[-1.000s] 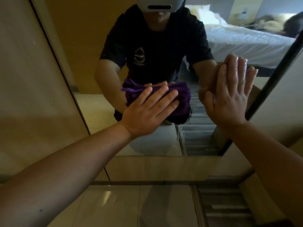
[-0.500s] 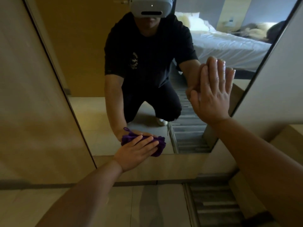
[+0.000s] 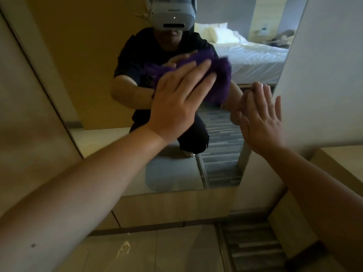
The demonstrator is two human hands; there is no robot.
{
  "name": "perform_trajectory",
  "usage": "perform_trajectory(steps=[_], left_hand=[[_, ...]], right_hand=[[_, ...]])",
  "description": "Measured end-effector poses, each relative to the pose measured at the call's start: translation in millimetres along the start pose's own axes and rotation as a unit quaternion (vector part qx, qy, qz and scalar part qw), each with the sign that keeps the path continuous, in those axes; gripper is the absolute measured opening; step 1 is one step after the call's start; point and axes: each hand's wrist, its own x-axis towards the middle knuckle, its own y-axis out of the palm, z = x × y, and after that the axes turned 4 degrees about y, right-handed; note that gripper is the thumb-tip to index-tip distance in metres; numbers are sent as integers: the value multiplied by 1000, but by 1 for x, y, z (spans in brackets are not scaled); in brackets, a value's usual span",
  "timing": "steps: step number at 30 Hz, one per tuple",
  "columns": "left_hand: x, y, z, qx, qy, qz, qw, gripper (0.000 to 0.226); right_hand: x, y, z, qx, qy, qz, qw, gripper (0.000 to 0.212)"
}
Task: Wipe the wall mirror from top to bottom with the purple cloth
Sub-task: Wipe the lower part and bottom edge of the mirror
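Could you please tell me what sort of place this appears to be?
Probably a hotel bedroom: the frameless wall mirror reflects a white-sheeted bed with pillows, and glossy beige floor tiles lie below.

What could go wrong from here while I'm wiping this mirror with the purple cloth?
1. Your right hand is pressed bare and flat against the mirror near its right edge, so it will likely leave prints there.
2. Your left hand only pushes the purple cloth with an open palm, no real grip; the bunched cloth could slip out and fall.
3. The cloth sits mid-mirror, so the lower strip near the bottom edge may get missed.
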Motion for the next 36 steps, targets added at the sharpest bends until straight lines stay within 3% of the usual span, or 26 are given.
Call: perform_trajectory(steps=[4, 9, 15, 22, 29, 32, 36], left_hand=[[11, 34, -3, 48, 39, 34, 998, 35], [-58, 58, -29, 67, 73, 58, 993, 39], [-132, 74, -69, 69, 110, 124, 984, 48], [-214, 79, -114, 53, 169, 253, 951, 51], [-197, 56, -115, -10, 150, 344, 927, 56], [-167, 43, -103, -41, 120, 320, 939, 42], [-92, 29, -79, -45, 69, 221, 972, 35]], right_hand=[[0, 11, -6, 21, -20, -53, 998, 54], [2, 29, -16, 37, -55, -116, 991, 50], [3, 40, -8, 67, -29, -138, 988, 52], [2, 36, -11, 70, -33, -124, 989, 52], [-1, 19, -12, 87, -33, -74, 993, 51], [-6, 3, -29, 132, 12, -53, 990, 52], [-9, -12, -57, 106, 120, -15, 987, 53]])
